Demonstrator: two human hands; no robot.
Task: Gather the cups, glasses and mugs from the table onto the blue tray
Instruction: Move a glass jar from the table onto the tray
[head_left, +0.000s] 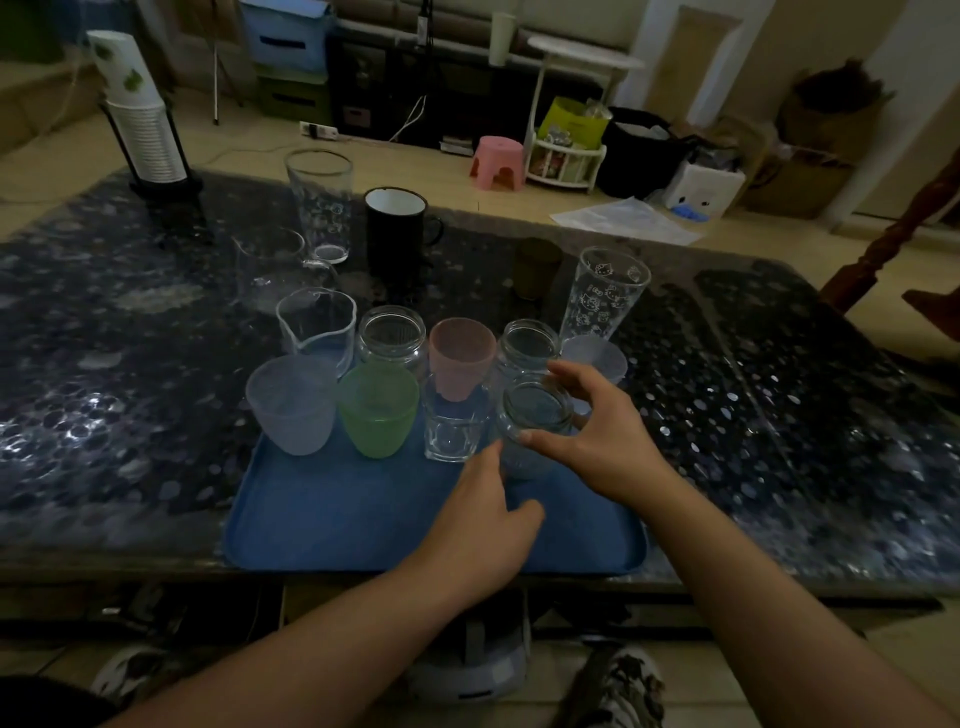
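The blue tray (363, 509) lies at the table's near edge. On it stand a frosted white cup (291, 405), a green cup (378, 410), a clear tumbler (453, 431), a pink cup (461, 358), two glass jars (390, 332) (527, 343), a spouted beaker (317, 325) and another frosted cup (597, 356). My right hand (597, 441) grips a glass jar (535, 415) by its rim over the tray's right side. My left hand (485, 519) touches that jar's lower side. Off the tray stand a tall glass (321, 208), a black mug (397, 234), a cartoon-print glass (605, 296), a dark cup (535, 267) and a clear glass mug (270, 265).
A rack of stacked paper cups (145, 130) stands at the table's far left corner. Beyond the table are a pink stool (497, 161), a white side table (582, 57) and bags. A wooden post (893, 234) rises at the right.
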